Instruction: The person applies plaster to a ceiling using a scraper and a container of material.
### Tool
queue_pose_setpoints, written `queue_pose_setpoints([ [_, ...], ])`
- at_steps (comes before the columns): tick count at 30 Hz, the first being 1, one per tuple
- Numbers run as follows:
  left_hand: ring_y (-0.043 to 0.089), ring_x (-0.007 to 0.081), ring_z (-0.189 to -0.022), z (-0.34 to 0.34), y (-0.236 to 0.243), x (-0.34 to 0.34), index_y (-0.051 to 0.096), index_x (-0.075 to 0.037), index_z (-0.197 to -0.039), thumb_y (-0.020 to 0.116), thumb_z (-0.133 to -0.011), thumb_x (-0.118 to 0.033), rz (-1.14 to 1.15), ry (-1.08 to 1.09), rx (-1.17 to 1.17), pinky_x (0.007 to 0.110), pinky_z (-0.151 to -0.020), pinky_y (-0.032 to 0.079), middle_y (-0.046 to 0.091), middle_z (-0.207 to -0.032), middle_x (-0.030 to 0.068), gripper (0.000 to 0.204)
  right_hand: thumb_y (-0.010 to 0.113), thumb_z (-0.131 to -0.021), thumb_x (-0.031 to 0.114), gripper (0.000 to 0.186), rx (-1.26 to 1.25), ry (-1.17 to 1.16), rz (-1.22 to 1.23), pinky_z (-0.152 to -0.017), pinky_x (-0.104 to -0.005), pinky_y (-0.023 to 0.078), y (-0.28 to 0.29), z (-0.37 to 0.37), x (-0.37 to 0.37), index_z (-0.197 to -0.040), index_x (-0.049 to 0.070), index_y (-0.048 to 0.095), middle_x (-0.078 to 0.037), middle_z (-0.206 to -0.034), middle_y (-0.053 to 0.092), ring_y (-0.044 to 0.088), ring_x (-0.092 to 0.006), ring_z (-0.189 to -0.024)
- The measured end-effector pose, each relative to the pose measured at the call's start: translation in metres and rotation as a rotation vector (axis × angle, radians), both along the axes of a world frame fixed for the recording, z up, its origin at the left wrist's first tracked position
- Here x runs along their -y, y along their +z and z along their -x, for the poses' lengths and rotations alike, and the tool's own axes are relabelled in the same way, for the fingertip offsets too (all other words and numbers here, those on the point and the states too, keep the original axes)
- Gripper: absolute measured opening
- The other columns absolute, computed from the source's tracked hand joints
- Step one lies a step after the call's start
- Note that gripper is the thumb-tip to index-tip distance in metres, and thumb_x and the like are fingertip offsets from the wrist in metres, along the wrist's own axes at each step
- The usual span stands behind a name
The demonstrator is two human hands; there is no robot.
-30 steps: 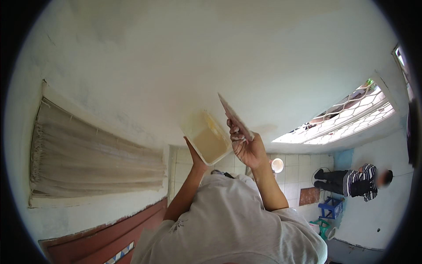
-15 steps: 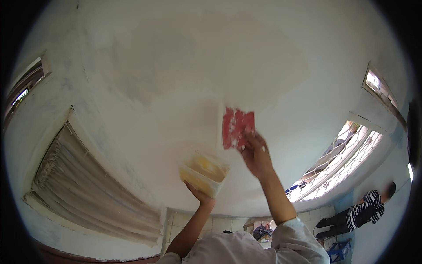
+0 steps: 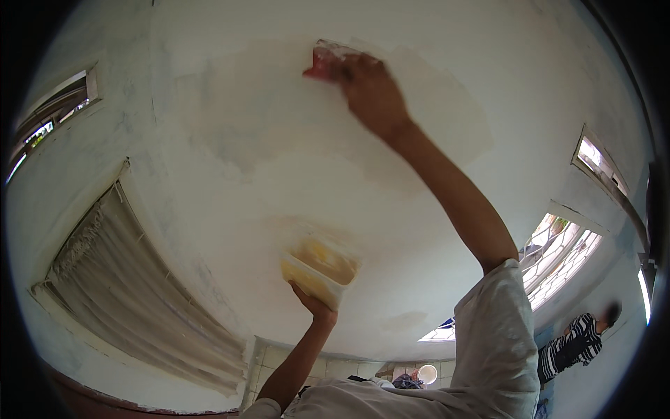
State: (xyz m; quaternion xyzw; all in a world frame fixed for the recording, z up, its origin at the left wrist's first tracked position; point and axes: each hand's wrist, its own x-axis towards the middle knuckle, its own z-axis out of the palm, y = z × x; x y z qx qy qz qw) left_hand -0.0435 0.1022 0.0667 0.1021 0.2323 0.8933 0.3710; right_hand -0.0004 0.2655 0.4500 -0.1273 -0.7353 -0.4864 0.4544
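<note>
Right hand [image 3: 371, 89] partly hides what seems a red scraper [image 3: 321, 64].

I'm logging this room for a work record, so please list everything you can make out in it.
red spreader: one, red with pale smears, in the right hand
container: one, translucent yellowish, on the left hand
wall: one, off-white, behind both hands
damp-looking patch: one, tan, upper wall
curtain: one, beige, left
barred window: one, white bars, right
small openings: two, bright inside, upper left and right
bucket: one, whitish, bottom
bundle: one, dark, beside bucket
tiled floor: one, pale, bottom
person in striped top: one, black-and-white, lower right
shirt: one, light grey, bottom
left hand: one, bare, under container
right hand: one, bare, upper middle
</note>
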Motion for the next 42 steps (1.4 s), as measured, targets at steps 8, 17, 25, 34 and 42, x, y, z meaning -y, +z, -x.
queue_pose_setpoints([
  [8, 0.036, 0.0230, -0.144, 0.014, -0.051, 0.016, 0.026, -0.018, -0.159, 0.033, -0.099, -0.075, -0.029, -0.105, 0.090, 0.040, -0.119, 0.033, 0.035, -0.156, 0.0040, 0.083, 0.064, -0.087, 0.013, 0.035, 0.488, 0.177, 0.240, -0.087, -0.0389, 0.058, -0.202, 0.015, 0.018, -0.119, -0.003, 0.066, -0.012, -0.117, 0.062, 0.062, -0.0258, -0.106],
  [17, 0.036, 0.0226, -0.144, 0.020, -0.048, 0.034, 0.026, -0.019, -0.159, 0.034, -0.099, -0.075, -0.016, -0.054, 0.057, 0.040, -0.119, 0.032, 0.035, -0.156, 0.0034, 0.082, 0.066, -0.091, -0.003, 0.025, -0.291, 0.505, 0.346, -0.076, -0.0373, 0.058, -0.040, -0.027, 0.024, -0.115, 0.002, 0.072, -0.013, -0.102, 0.071, 0.068, -0.0299, -0.087],
  [25, 0.041, 0.0207, -0.139, 0.007, -0.048, 0.008, 0.028, -0.020, -0.157, 0.034, -0.099, -0.075, 0.017, -0.055, 0.090, 0.039, -0.115, 0.037, 0.039, -0.152, 0.0015, 0.079, 0.060, -0.087, 0.012, 0.038, 0.047, 0.033, 0.022, -0.101, -0.0529, 0.047, -0.078, 0.002, -0.028, -0.123, 0.001, 0.065, -0.017, -0.127, 0.061, 0.058, -0.0382, -0.110],
  [34, 0.043, 0.0210, -0.138, 0.008, -0.080, 0.023, 0.034, -0.020, -0.154, 0.039, -0.099, -0.074, 0.045, -0.105, 0.149, 0.038, -0.112, 0.040, 0.043, -0.150, 0.0019, 0.078, 0.063, -0.087, 0.008, 0.029, 0.528, 0.408, 0.456, -0.089, -0.0399, 0.056, -0.204, 0.014, 0.022, -0.115, 0.005, 0.070, -0.008, -0.118, 0.068, 0.064, -0.0228, -0.106],
  [42, 0.044, 0.0217, -0.138, 0.019, -0.092, 0.020, 0.033, -0.020, -0.155, 0.038, -0.098, -0.075, -0.007, -0.154, 0.175, 0.039, -0.113, 0.039, 0.043, -0.151, 0.0020, 0.079, 0.061, -0.084, 0.004, 0.037, -0.107, 0.294, 0.137, -0.082, -0.0436, 0.051, 0.009, -0.007, 0.001, -0.120, 0.006, 0.067, -0.011, -0.106, 0.068, 0.062, -0.0307, -0.097],
])
